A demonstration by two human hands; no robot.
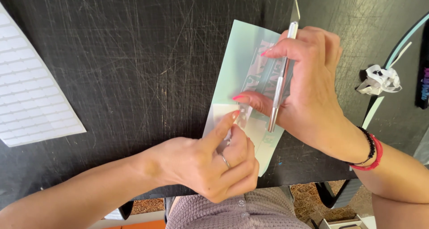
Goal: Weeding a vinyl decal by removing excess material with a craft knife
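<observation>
Weeding a cut vinyl sheet (239, 54) on the desk (134, 68).
Left hand (214, 164) pinches the loose film; right hand (308, 86) grips the weeding tool (281, 77), likely needing a slow peel next.

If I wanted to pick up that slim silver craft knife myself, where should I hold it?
Probably by the plain metal shaft of the craft knife, near its middle, where the right hand holds it now. Come from the side, fingers across the handle: it is thin and round, and the pointed blade sticks out at the far end, so keep clear of that tip.
</observation>
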